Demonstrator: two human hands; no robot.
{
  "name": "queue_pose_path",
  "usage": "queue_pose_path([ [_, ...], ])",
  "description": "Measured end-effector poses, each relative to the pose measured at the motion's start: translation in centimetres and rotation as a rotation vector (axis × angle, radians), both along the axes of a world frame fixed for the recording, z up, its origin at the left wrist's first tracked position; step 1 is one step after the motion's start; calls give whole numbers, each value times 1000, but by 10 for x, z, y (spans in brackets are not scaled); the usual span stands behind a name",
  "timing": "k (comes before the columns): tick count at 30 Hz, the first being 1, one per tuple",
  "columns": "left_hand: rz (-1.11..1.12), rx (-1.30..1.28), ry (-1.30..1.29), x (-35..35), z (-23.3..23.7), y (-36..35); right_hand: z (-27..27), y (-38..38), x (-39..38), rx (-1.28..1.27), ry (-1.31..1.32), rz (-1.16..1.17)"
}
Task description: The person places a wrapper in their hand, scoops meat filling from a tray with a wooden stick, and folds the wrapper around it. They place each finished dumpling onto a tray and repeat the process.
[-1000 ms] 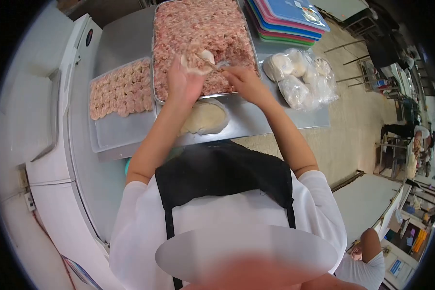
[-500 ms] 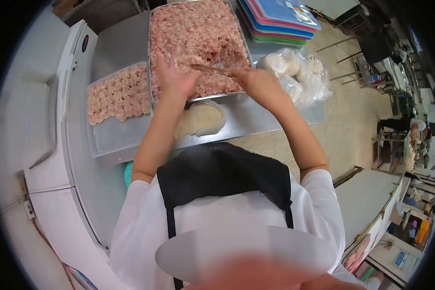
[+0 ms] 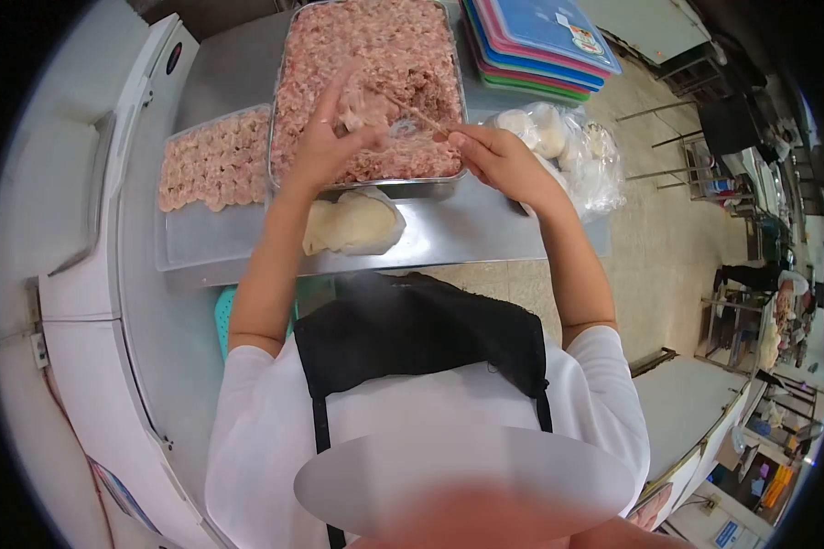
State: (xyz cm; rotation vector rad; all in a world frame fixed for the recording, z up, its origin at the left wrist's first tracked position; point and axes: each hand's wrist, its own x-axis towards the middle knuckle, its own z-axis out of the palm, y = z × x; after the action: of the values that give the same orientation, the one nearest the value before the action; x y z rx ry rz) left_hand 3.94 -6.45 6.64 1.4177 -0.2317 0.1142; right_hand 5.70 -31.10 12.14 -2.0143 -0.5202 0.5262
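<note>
My left hand (image 3: 325,146) is over the near left part of a metal tray of ground meat (image 3: 366,46), thumb and fingers spread around a pale dumpling wrapper (image 3: 362,112) that carries some meat. My right hand (image 3: 496,157) grips the near end of a thin wooden spatula (image 3: 407,107) at the tray's right edge; the spatula's far end reaches toward the wrapper. A hollow dug in the meat lies beside it. Just in front of the tray sits a stack of pale wrappers (image 3: 352,224), partly in plastic.
To the left, rows of filled dumplings (image 3: 215,160) lie on a translucent plastic tray (image 3: 211,240). Bagged round wrapper stacks (image 3: 568,146) stand right of the meat, with stacked coloured lids (image 3: 545,41) behind them. A white freezer (image 3: 87,284) borders the left side. Another person (image 3: 783,284) is far right.
The view has shifted slightly. My left hand has turned, its fingers now pointing up and spread. The spatula has swung, its far end pointing more away from me.
</note>
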Motion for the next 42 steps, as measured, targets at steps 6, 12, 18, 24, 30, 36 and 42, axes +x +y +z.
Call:
queue_pose_path([
  [6,-165,597,-250,10,8,9,-3,-14,-7,-29,-256,171],
  [12,-209,779,-108,10,-21,14,-70,-28,20,-29,-344,262],
  [18,176,669,-1,20,-84,7,-44,-29,8,-343,-712,-8],
  [24,4,761,266,8,-50,-2,-92,-45,30,-547,-657,121],
  [30,93,543,-97,-24,1,-13,-45,-63,3,-64,-460,-13],
  [36,-197,828,-119,-15,4,15,-45,-21,-12,14,-445,224],
  [42,18,823,-106,-23,-33,57,-15,12,-46,-333,-891,75],
])
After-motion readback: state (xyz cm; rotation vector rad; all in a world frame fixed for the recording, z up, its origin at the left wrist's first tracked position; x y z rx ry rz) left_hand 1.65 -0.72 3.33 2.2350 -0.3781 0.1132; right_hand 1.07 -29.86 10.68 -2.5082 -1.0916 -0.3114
